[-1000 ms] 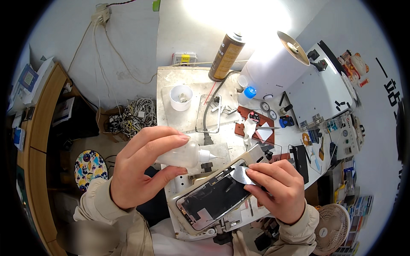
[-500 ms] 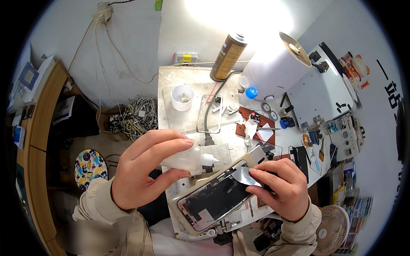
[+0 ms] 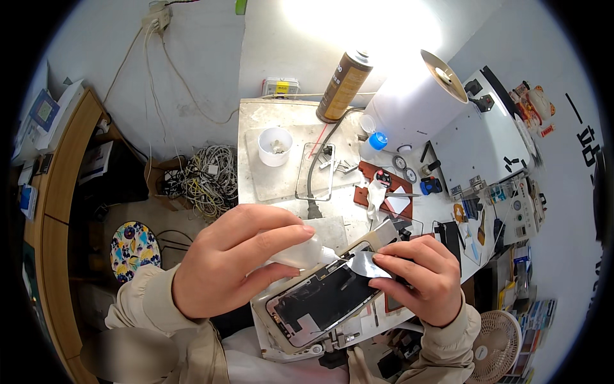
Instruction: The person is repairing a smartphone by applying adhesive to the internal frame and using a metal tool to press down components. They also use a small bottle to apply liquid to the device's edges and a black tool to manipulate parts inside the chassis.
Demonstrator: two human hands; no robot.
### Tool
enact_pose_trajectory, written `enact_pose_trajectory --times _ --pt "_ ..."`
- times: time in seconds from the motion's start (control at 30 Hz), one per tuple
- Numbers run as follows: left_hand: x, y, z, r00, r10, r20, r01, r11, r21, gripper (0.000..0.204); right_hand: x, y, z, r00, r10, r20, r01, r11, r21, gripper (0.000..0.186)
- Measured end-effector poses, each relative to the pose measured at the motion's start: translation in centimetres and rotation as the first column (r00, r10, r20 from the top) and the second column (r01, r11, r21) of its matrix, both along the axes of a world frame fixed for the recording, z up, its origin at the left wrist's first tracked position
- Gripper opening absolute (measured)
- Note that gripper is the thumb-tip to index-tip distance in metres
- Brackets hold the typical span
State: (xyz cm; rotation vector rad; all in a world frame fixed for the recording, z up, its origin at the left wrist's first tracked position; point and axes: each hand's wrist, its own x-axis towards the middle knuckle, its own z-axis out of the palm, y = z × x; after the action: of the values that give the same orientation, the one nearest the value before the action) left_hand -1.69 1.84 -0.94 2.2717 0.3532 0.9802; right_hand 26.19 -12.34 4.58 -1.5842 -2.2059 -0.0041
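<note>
My left hand (image 3: 243, 259) is closed round a translucent squeeze bottle (image 3: 299, 253) with a white cap and a thin needle tip, tipped toward the right. Between the thumb and fingers of my right hand (image 3: 419, 275) is a thin shiny metal pry blade (image 3: 364, 264). The needle tip points to the blade's left edge; whether they touch I cannot tell. Beneath both lies a phone screen (image 3: 320, 304), its dark back facing up, on a pale flat holder (image 3: 263, 304) with a clamp (image 3: 348, 337) at the near edge. The blade covers part of the screen's far right end.
Behind are a white cup (image 3: 275, 147), a thin phone frame (image 3: 316, 174), a brown spray can (image 3: 344, 86) and a large white cylinder (image 3: 409, 96). A blue-capped bottle (image 3: 376, 142) and a reddish-brown tray (image 3: 366, 173) stand to the right. A fan (image 3: 499, 345) sits at lower right.
My left hand has moved right with the squeeze bottle, bringing its needle tip up to the metal blade. My right hand and the phone screen have hardly moved.
</note>
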Motion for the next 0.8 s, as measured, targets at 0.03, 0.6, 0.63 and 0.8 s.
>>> enact_pose_trajectory --times 0.03,0.6,0.63,0.8 --pt "0.1 0.0 0.1 1.0 0.0 -0.005 0.0 1.0 0.016 0.055 0.0 0.0 0.0 1.0 0.001 -0.002 -0.001 1.0 0.001 0.037" --pt "1.5 -0.7 1.3 0.997 0.022 -0.075 -0.01 0.987 0.158 0.049 0.2 0.2 0.0 1.0 0.026 0.011 -0.026 1.0 0.013 0.036" --pt "1.6 -0.8 1.3 0.997 0.025 -0.077 -0.012 0.987 0.161 0.048 0.2 0.2 0.0 1.0 0.025 0.009 -0.025 1.0 0.012 0.036" --pt "1.7 -0.8 1.4 0.996 0.03 -0.087 -0.015 0.985 0.169 0.049 0.2 0.1 0.0 1.0 0.026 0.0 -0.026 0.999 0.018 0.035"
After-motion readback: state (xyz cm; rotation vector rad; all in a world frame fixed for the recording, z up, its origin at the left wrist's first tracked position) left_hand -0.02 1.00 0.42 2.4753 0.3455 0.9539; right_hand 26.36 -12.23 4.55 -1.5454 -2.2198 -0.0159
